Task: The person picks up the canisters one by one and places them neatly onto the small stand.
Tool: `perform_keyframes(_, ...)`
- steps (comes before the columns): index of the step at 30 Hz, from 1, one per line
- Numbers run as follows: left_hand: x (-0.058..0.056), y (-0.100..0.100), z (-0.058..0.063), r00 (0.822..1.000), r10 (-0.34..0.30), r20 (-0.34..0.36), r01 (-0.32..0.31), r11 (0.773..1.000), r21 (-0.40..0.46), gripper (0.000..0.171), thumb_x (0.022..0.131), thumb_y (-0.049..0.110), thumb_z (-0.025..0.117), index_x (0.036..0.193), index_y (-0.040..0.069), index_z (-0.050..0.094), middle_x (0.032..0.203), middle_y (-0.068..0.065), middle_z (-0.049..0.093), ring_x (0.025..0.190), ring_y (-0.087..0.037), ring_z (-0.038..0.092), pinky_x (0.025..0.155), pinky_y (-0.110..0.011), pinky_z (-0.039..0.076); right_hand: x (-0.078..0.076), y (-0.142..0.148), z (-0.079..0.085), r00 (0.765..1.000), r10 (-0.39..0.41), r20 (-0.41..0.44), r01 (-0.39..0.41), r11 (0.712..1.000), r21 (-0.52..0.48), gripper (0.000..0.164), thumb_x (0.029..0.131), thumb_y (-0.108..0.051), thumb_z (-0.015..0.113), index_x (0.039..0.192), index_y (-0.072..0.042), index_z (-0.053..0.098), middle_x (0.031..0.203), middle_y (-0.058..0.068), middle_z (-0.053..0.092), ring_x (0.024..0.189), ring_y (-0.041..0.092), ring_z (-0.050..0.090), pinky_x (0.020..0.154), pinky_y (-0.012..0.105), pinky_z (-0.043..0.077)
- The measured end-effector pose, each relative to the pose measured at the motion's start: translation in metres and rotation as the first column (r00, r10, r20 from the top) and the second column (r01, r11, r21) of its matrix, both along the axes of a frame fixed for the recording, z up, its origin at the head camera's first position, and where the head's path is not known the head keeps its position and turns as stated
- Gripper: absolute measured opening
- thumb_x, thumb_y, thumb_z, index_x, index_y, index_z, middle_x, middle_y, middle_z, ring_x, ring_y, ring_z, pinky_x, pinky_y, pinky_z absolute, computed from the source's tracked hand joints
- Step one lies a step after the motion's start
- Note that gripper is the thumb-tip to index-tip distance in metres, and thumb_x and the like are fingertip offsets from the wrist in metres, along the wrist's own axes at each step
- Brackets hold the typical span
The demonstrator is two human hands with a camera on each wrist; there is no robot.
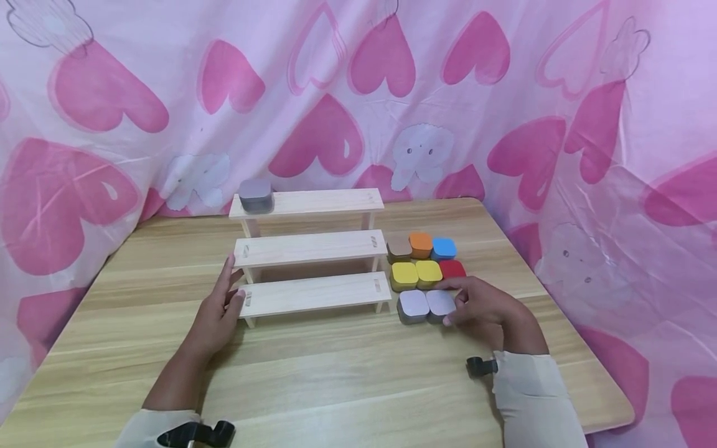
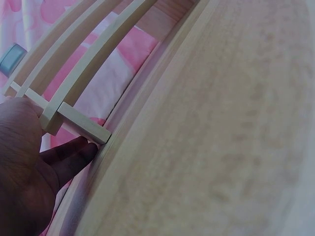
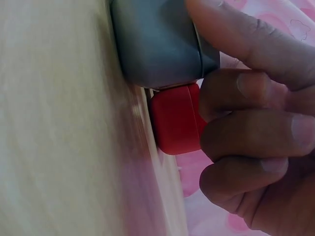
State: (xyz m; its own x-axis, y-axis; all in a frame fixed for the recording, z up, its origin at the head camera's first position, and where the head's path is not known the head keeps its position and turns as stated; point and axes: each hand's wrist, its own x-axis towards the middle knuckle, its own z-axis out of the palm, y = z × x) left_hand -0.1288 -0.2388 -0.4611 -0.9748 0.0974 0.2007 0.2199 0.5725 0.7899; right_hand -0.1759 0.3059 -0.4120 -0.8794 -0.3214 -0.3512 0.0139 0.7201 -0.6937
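A three-step wooden display stand (image 1: 313,295) stands in the middle of the table. At its left end, my left hand (image 1: 215,317) holds the lowest step, with one finger reaching along to the middle step. The left wrist view shows fingertips (image 2: 88,147) by the stand's foot. On the right, my right hand (image 1: 484,305) pinches a grey-lilac rounded square box (image 1: 440,303), thumb at its near side. That box (image 3: 152,39) looms large in the right wrist view, the other fingers curled beside it. A matching grey-lilac box (image 1: 413,305) sits against its left side.
Behind the pinched box are a red box (image 1: 452,269), two yellow boxes (image 1: 416,275), a blue box (image 1: 444,247), an orange box (image 1: 421,244) and a brown box (image 1: 399,246). One grey box (image 1: 256,196) sits on the top step's left end. A pink heart-patterned curtain (image 1: 319,137) surrounds the table (image 1: 336,386).
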Motion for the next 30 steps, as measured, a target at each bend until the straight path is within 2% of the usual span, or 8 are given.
perform_keyframes(1,0.000,0.000,0.000,1.000,0.000,-0.001,0.000,1.000,0.002,0.080,0.117,0.016,0.044,0.176,0.041,-0.005,0.172,-0.027,0.041,0.143,-0.056,0.059,0.112,-0.028,0.053,0.000,-0.001,-0.001,1.000,-0.008,0.004,0.008,1.000,0.003,0.065,0.080,-0.019,0.098,0.140,-0.014,0.073,0.086,0.008,0.060,0.094,0.026,0.057,0.066,0.029,0.054)
perform_keyframes(4,0.001,-0.001,-0.001,1.000,0.001,0.001,-0.001,1.000,0.001,0.080,0.117,0.016,0.044,0.176,0.041,-0.005,0.172,-0.027,0.041,0.143,-0.055,0.059,0.111,-0.023,0.051,0.001,-0.002,-0.002,1.000,-0.028,0.014,0.027,1.000,0.010,0.064,0.079,-0.017,0.098,0.139,-0.016,0.074,0.093,0.010,0.060,0.097,0.027,0.057,0.068,0.030,0.054)
perform_keyframes(8,0.001,-0.001,0.000,1.000,0.003,0.012,-0.003,1.000,-0.007,0.079,0.117,0.017,0.043,0.176,0.038,-0.006,0.173,-0.026,0.040,0.143,-0.055,0.059,0.115,-0.060,0.049,0.002,-0.002,-0.001,0.999,-0.042,0.030,0.041,0.999,0.023,0.066,0.078,-0.016,0.099,0.139,-0.018,0.074,0.103,0.012,0.061,0.104,0.028,0.057,0.074,0.033,0.058)
perform_keyframes(17,0.000,0.000,0.001,1.000,0.001,0.014,-0.001,1.000,-0.004,0.080,0.118,0.017,0.043,0.176,0.040,-0.007,0.174,-0.026,0.039,0.144,-0.055,0.057,0.115,-0.066,0.046,0.000,0.011,-0.001,1.000,0.004,-0.021,-0.005,0.999,-0.043,0.059,0.080,-0.013,0.096,0.135,-0.014,0.076,0.115,0.012,0.065,0.110,0.029,0.056,0.077,0.033,0.060)
perform_keyframes(21,0.000,0.001,0.000,1.000,0.000,-0.005,0.000,1.000,-0.002,0.080,0.117,0.016,0.044,0.176,0.041,-0.006,0.174,-0.026,0.040,0.144,-0.055,0.058,0.115,-0.061,0.048,0.000,0.018,-0.001,0.999,0.010,-0.046,-0.014,0.997,-0.075,0.056,0.079,-0.011,0.094,0.132,-0.011,0.076,0.101,0.011,0.065,0.101,0.028,0.058,0.073,0.031,0.060)
perform_keyframes(26,0.000,0.000,-0.002,1.000,0.001,-0.016,-0.001,1.000,0.001,0.081,0.117,0.014,0.045,0.176,0.040,-0.004,0.173,-0.026,0.041,0.143,-0.055,0.059,0.110,-0.025,0.051,0.000,0.023,0.001,0.998,-0.016,-0.059,0.009,0.993,-0.117,0.054,0.081,-0.013,0.093,0.132,-0.007,0.076,0.097,0.007,0.070,0.095,0.023,0.061,0.073,0.028,0.060)
perform_keyframes(28,0.000,0.000,-0.002,1.000,0.003,-0.014,-0.003,1.000,-0.002,0.081,0.117,0.015,0.044,0.176,0.040,-0.004,0.173,-0.026,0.041,0.143,-0.055,0.059,0.110,-0.025,0.051,0.001,0.025,0.002,0.998,-0.027,-0.055,0.019,0.989,-0.147,0.054,0.082,-0.012,0.093,0.133,-0.005,0.075,0.096,0.005,0.073,0.092,0.020,0.063,0.071,0.026,0.060)
perform_keyframes(30,0.000,0.000,-0.001,1.000,0.003,-0.009,-0.003,1.000,-0.004,0.080,0.117,0.015,0.044,0.176,0.040,-0.005,0.173,-0.026,0.041,0.143,-0.055,0.059,0.114,-0.039,0.053,0.002,0.026,0.004,0.997,-0.040,-0.059,0.029,0.984,-0.174,0.057,0.083,-0.011,0.092,0.136,-0.003,0.073,0.090,0.004,0.071,0.086,0.017,0.062,0.066,0.025,0.057)
